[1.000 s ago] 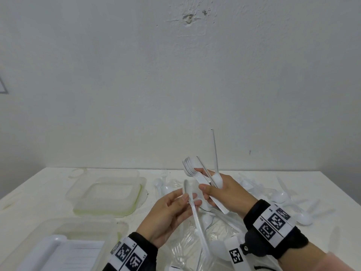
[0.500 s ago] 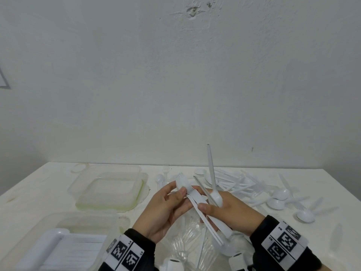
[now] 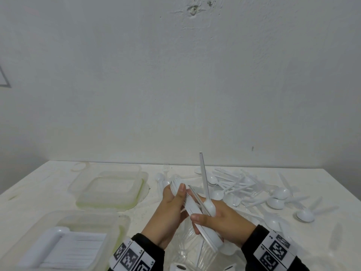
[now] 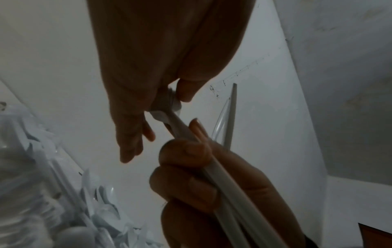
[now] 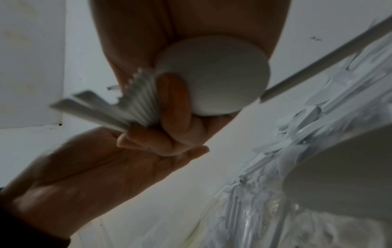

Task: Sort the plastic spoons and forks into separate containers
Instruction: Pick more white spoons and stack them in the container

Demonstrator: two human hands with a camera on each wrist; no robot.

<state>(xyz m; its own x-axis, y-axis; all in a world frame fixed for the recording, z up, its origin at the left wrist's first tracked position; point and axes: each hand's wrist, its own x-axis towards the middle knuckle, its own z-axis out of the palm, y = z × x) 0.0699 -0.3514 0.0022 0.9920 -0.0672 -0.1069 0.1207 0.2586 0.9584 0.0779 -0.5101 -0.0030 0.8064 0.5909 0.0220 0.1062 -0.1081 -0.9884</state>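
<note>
Both hands hold a stack of white plastic forks (image 3: pixel 192 209) above the table. My left hand (image 3: pixel 178 189) pinches the tine ends (image 4: pixel 167 104) between thumb and fingers. Around the fork handles curls my right hand (image 3: pixel 203 219), which also holds a white spoon (image 3: pixel 204 178) with its handle pointing up and its bowl (image 5: pixel 212 75) against the palm. The fanned fork stack (image 5: pixel 131 104) shows in the right wrist view. A near-left clear container (image 3: pixel 23 237) holds white cutlery. Another clear container (image 3: pixel 109 204) stands behind it.
Loose white spoons and forks (image 3: pixel 254 192) lie piled across the right half of the white table (image 3: pixel 39 192). A crumpled clear plastic bag (image 3: pixel 195 253) lies under my hands. A white wall closes off the table's far edge.
My left hand brought a single fork to the stack in my right hand and now pinches the tine ends. Both hands have sunk a little toward the table.
</note>
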